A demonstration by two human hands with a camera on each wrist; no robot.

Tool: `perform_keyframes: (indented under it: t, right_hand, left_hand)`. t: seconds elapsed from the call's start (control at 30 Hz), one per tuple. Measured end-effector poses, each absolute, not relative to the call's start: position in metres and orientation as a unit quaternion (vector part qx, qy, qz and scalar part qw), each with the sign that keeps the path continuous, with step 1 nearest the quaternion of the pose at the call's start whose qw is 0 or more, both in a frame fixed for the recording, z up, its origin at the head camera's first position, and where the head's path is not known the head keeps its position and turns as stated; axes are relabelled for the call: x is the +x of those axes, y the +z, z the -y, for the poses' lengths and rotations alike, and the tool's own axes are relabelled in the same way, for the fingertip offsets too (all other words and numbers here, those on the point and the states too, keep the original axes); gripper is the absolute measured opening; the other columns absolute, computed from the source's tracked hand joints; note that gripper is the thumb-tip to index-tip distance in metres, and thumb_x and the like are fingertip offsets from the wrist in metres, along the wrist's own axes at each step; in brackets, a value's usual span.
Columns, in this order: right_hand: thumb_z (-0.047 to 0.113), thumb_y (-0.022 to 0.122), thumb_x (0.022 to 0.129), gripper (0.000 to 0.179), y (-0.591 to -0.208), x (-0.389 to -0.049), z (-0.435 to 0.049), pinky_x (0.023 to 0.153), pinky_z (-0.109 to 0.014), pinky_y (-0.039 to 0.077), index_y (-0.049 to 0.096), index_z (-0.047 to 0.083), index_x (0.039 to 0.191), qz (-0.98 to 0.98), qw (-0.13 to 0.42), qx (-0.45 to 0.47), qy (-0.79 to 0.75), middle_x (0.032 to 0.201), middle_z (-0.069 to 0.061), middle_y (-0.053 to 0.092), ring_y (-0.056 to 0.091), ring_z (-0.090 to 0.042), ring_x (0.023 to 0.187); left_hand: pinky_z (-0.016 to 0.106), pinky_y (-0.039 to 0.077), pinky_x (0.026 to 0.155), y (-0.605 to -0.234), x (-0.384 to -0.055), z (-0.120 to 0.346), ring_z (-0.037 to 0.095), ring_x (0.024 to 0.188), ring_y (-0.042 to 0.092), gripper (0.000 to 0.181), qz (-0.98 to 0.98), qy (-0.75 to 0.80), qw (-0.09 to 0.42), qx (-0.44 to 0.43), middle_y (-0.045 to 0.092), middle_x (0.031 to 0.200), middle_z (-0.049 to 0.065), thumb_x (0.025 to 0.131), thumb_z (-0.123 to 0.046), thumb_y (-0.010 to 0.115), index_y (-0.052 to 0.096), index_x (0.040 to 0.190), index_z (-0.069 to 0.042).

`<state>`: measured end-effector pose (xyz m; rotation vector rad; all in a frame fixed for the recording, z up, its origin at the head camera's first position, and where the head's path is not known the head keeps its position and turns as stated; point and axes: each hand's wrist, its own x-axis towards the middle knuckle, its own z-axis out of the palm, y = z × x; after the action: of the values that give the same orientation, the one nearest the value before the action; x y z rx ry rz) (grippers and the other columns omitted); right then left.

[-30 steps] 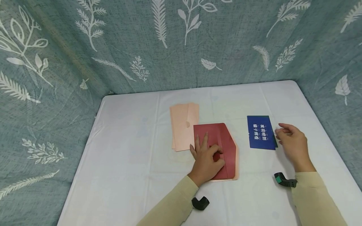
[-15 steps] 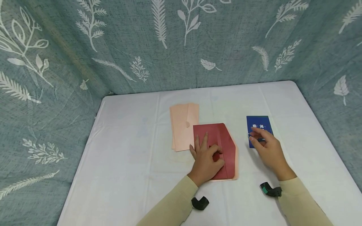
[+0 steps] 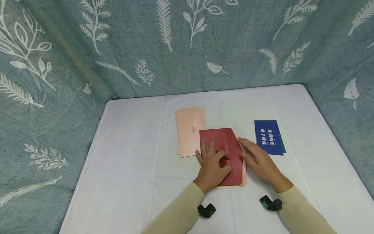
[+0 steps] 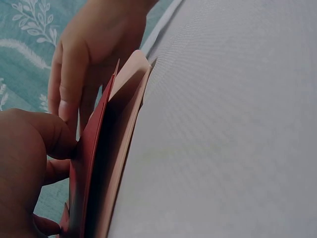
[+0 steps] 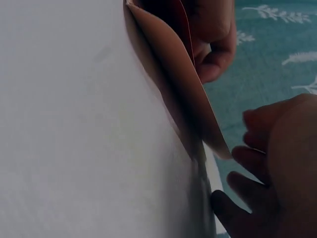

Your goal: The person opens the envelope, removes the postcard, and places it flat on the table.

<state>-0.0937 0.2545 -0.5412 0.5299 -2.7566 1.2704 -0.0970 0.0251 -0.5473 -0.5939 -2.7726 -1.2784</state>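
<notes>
The left forearm, in a beige sleeve (image 3: pixel 175 211), comes up from the bottom centre of the head view and angles to the right, setting the left hand (image 3: pixel 212 167) on the red envelope (image 3: pixel 238 165) just right of the middle. Its three outer fingers are spread and fairly straight on the red paper, pointing toward the top of the frame; the forefinger and thumb bend toward each other and pinch at the envelope's face. In the left wrist view the red layer stands away from the peach envelope (image 3: pixel 244 177) beneath, with a dark gap between them.

The right forearm reaches in from the lower right, slanting up and leftward. The right hand (image 3: pixel 263 164) is at the envelope's right edge, palm down, fingers lightly bent and thumb apart from them; in the right wrist view the fingers are loosely separated, with nothing seen in them (whether a fingertip touches the paper, I cannot tell).

Beyond the left hand, toward the upper centre, lies a stack of peach envelopes (image 3: pixel 185 133). Right of centre, a blue card (image 3: pixel 268 138) with white characters overlaps a green card (image 3: pixel 283 148). All rest on a white cloth (image 3: pixel 131 162) before a leaf-patterned curtain (image 3: pixel 187 58).
</notes>
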Motion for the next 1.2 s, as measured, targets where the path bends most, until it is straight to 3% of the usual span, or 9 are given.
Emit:
perform_keyframes:
  t: [0.27, 0.57, 0.8, 1.2]
  right_hand:
    - [0.010, 0.063, 0.110, 0.055, -0.545, -0.094, -0.249, 0.122, -0.062, 0.029, 0.049, 0.002, 0.162, 0.923, -0.048, 0.209, 0.319, 0.173, -0.012, 0.036, 0.025, -0.038, 0.161]
    - [0.008, 0.064, 0.108, 0.055, -0.544, -0.095, -0.248, 0.123, -0.061, 0.029, 0.051, 0.001, 0.161, 0.928, -0.044, 0.217, 0.301, 0.173, -0.013, 0.036, 0.025, -0.039, 0.161]
    - [0.009, 0.065, 0.108, 0.055, -0.546, -0.095, -0.249, 0.122, -0.062, 0.029, 0.051, 0.002, 0.161, 0.927, -0.044, 0.216, 0.304, 0.173, -0.013, 0.037, 0.025, -0.039, 0.161]
    - [0.012, 0.064, 0.110, 0.055, -0.549, -0.094, -0.250, 0.122, -0.061, 0.031, 0.050, 0.004, 0.162, 0.926, -0.040, 0.218, 0.307, 0.174, -0.011, 0.036, 0.025, -0.038, 0.161]
  left_hand:
    - [0.089, 0.002, 0.109, -0.547, -0.097, -0.026, 0.058, 0.158, 0.006, 0.014, 0.895, -0.402, 0.016, -0.190, 0.026, 0.174, 0.024, 0.086, -0.014, 0.071, 0.072, 0.098, -0.020]
    - [0.086, 0.000, 0.112, -0.544, -0.099, -0.026, 0.054, 0.160, 0.007, 0.017, 0.892, -0.421, -0.001, -0.167, 0.027, 0.174, 0.021, 0.087, -0.015, 0.070, 0.075, 0.103, -0.019]
    - [0.083, 0.003, 0.115, -0.538, -0.102, -0.024, 0.054, 0.159, 0.014, 0.024, 0.871, -0.467, 0.007, -0.154, 0.032, 0.172, 0.023, 0.088, -0.014, 0.070, 0.072, 0.111, -0.015]
    - [0.072, 0.023, 0.118, -0.529, -0.111, -0.009, 0.039, 0.157, 0.027, 0.033, 0.827, -0.548, 0.017, -0.126, 0.037, 0.170, 0.022, 0.095, -0.014, 0.067, 0.067, 0.127, -0.006]
